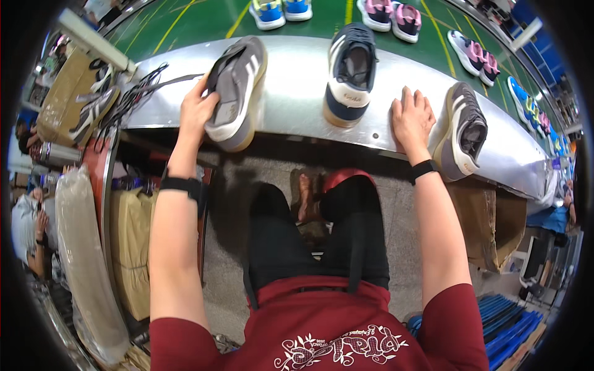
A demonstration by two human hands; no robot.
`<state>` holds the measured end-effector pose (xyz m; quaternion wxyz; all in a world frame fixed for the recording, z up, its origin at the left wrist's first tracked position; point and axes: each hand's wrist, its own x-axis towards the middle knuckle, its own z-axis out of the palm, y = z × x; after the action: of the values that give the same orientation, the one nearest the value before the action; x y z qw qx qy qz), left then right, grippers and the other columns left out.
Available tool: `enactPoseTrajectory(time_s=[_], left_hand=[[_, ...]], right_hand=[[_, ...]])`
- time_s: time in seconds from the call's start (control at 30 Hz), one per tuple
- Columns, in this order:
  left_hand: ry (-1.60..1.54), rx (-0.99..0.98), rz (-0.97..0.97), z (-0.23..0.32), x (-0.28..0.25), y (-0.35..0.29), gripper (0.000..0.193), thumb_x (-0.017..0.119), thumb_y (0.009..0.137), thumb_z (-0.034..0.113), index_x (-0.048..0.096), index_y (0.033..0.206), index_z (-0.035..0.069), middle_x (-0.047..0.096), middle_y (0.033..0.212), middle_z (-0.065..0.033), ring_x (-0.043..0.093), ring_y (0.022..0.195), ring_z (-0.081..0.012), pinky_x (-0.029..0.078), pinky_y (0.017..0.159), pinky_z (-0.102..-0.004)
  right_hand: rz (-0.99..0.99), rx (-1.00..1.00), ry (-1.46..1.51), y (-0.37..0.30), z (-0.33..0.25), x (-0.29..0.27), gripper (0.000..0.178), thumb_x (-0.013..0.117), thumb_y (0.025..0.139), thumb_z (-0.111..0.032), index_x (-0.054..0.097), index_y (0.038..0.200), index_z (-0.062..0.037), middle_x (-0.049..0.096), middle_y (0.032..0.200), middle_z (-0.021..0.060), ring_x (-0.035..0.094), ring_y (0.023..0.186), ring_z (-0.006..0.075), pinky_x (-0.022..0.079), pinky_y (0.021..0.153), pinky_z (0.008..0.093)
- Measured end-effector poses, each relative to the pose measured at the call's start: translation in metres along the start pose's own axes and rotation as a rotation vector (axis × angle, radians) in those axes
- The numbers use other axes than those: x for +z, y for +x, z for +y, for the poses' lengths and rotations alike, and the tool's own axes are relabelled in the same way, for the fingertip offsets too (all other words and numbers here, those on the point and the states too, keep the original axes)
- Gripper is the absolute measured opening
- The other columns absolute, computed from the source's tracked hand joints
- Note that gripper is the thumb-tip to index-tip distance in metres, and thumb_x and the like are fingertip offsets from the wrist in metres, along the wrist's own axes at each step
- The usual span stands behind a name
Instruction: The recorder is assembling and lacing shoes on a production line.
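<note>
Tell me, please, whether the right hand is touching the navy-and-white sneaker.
Apart: the head view shows a strip of bare metal tabletop between the right hand and the navy-and-white sneaker.

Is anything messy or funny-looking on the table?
Yes! The dark strings, left of the gray shoe, lie in a messy tangle on the table. The navy shoe stands neatly upright, so they look odd. I see nothing spilled.

The person's two hands (pixel 413 122) and three sneakers (pixel 347 101) are at the ledge (pixel 294 86).
</note>
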<state>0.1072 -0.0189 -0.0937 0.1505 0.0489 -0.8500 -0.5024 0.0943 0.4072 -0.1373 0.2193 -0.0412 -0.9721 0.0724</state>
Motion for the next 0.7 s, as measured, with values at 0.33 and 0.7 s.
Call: enactPoseTrajectory(time_s=[0.33, 0.7], left_hand=[[0.392, -0.041, 0.116, 0.041, -0.004, -0.056, 0.056, 0.050, 0.079, 0.015, 0.046, 0.133, 0.004, 0.061, 0.108, -0.0293, 0.059, 0.105, -0.0409, 0.046, 0.091, -0.0434], [0.065, -0.028, 0.190, 0.064, 0.029, -0.271, 0.055, 0.048, 0.078, -0.004, 0.045, 0.133, -0.003, 0.056, 0.123, -0.0233, 0.059, 0.111, -0.0292, 0.045, 0.093, -0.0330]], right_hand=[[-0.030, -0.022, 0.087, 0.006, 0.011, 0.008, 0.047, 0.052, 0.089, -0.037, 0.051, 0.131, -0.0153, 0.050, 0.132, 0.0167, 0.040, 0.127, 0.0374, 0.028, 0.107, 0.0489], [-0.300, -0.225, 0.959, -0.115, -0.049, -0.086, 0.029, 0.054, 0.093, -0.012, 0.059, 0.120, -0.0006, 0.067, 0.107, 0.0153, 0.063, 0.100, 0.0218, 0.047, 0.089, 0.0305]])
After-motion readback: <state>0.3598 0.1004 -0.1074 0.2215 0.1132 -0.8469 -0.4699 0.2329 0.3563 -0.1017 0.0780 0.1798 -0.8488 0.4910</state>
